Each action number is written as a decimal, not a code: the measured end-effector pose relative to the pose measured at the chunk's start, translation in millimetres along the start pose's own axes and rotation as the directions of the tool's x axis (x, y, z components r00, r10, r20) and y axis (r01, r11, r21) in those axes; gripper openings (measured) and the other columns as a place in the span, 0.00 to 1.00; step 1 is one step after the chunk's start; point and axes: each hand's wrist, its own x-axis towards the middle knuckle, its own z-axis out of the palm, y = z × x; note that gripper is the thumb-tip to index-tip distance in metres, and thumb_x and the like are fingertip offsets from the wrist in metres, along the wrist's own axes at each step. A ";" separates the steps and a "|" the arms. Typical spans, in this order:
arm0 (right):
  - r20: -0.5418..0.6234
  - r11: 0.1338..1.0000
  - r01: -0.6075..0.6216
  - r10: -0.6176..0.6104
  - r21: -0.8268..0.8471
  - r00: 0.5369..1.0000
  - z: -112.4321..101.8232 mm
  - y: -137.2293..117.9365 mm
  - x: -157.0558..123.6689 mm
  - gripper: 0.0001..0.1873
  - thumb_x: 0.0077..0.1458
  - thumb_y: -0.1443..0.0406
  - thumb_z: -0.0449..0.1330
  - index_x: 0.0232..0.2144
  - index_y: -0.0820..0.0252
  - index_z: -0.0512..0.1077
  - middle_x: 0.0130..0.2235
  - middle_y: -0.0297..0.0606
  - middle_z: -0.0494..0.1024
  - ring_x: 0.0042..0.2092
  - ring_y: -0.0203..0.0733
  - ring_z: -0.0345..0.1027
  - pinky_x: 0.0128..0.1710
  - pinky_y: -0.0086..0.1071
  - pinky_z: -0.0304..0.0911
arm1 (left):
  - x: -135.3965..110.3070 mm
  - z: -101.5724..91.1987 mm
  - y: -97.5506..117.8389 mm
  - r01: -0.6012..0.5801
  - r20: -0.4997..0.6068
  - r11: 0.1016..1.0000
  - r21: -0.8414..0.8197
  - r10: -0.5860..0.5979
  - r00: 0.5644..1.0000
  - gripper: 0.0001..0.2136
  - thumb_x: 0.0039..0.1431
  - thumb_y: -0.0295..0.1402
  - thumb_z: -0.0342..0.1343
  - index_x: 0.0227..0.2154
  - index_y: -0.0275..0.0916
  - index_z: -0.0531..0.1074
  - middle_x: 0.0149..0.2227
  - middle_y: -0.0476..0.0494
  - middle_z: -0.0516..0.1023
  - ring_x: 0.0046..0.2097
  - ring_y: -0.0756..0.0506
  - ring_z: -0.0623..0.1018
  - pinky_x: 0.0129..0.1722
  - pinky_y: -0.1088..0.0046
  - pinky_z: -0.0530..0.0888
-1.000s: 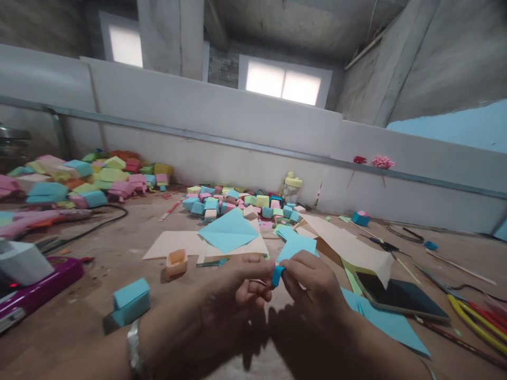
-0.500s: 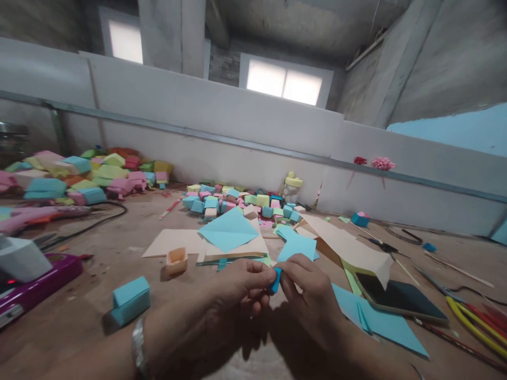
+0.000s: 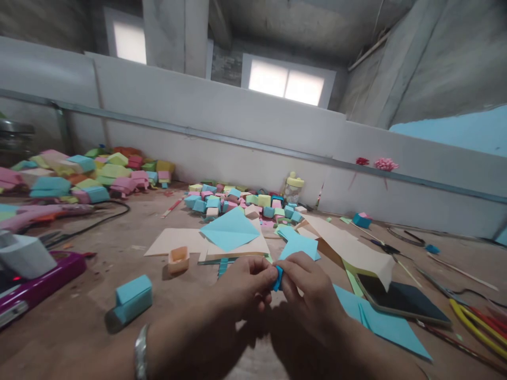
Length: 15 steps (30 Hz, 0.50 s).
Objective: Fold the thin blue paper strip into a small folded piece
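Observation:
Between the fingertips of both hands is a small folded piece of blue paper, held above the table. My left hand, with a silver band on its wrist, pinches it from the left. My right hand grips it from the right, its fingers closed. Most of the piece is covered by fingers. Beyond the hands lie a light-blue creased sheet on beige paper and a second folded blue sheet. Off to the left stand a peach paper box and a light-blue folded paper box.
Several small paper boxes are heaped by the wall, with bigger ones at far left. A purple power strip lies left. On the right are a phone, blue paper and yellow-handled scissors. A yellow-lidded jar stands behind.
Both hands keep hold of the blue paper, and the fingers have shifted only slightly on it. The whole view has slid a little to the right.

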 end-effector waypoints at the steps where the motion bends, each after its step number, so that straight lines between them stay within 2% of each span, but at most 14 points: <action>1: 0.005 1.000 0.015 -0.015 -0.019 1.000 0.3 0.5 0.1 0.13 0.57 0.73 0.48 0.31 0.66 0.72 0.30 0.41 0.69 0.33 0.40 0.63 0.31 0.33 0.61 | -0.3 0.8 -0.4 0.002 -0.006 1.000 -0.005 -0.002 1.000 0.07 0.56 0.38 0.52 0.33 0.41 0.64 0.25 0.55 0.61 0.25 0.54 0.61 0.24 0.78 0.61; 4: 0.022 0.995 0.069 -0.067 -0.078 0.997 0.5 1.1 -0.5 0.13 0.57 0.74 0.47 0.34 0.66 0.72 0.29 0.41 0.68 0.32 0.41 0.62 0.30 0.33 0.60 | -1.4 3.3 -1.5 0.009 -0.028 1.000 -0.012 -0.009 1.000 0.07 0.55 0.39 0.52 0.33 0.44 0.63 0.27 0.54 0.62 0.28 0.52 0.63 0.26 0.76 0.64; 7: 0.056 0.981 0.141 -0.134 -0.134 0.989 -0.6 -0.7 -0.7 0.13 0.55 0.74 0.48 0.26 0.65 0.71 0.26 0.40 0.67 0.30 0.41 0.59 0.28 0.34 0.56 | -1.3 4.1 -2.2 0.017 -0.065 1.000 -0.011 -0.018 0.998 0.08 0.52 0.39 0.56 0.33 0.44 0.65 0.29 0.54 0.62 0.29 0.53 0.63 0.29 0.76 0.65; 10: 0.046 0.970 0.170 -0.164 -0.172 0.985 -2.6 -3.2 0.0 0.15 0.55 0.75 0.47 0.21 0.63 0.69 0.24 0.39 0.67 0.27 0.39 0.58 0.26 0.34 0.54 | 2.1 -1.2 -2.4 0.042 -0.030 0.999 -0.021 -0.042 0.999 0.09 0.51 0.39 0.56 0.32 0.43 0.65 0.26 0.54 0.61 0.26 0.53 0.63 0.26 0.78 0.63; 12: -0.006 0.973 0.143 -0.147 -0.183 0.989 -4.2 -3.3 0.4 0.15 0.57 0.74 0.47 0.26 0.64 0.71 0.25 0.40 0.69 0.28 0.40 0.60 0.26 0.33 0.56 | 6.7 -7.9 -1.7 0.056 0.021 0.998 -0.035 -0.055 0.998 0.08 0.50 0.38 0.57 0.30 0.42 0.65 0.24 0.54 0.61 0.25 0.54 0.63 0.25 0.79 0.62; 15: -0.083 0.976 0.105 -0.123 -0.190 0.989 -6.5 -0.7 -0.1 0.11 0.58 0.72 0.50 0.40 0.66 0.71 0.30 0.42 0.72 0.33 0.41 0.63 0.30 0.34 0.61 | 14.9 -17.4 1.6 0.070 0.087 0.997 -0.030 -0.067 0.994 0.09 0.48 0.36 0.59 0.28 0.41 0.64 0.23 0.53 0.64 0.24 0.54 0.65 0.25 0.79 0.62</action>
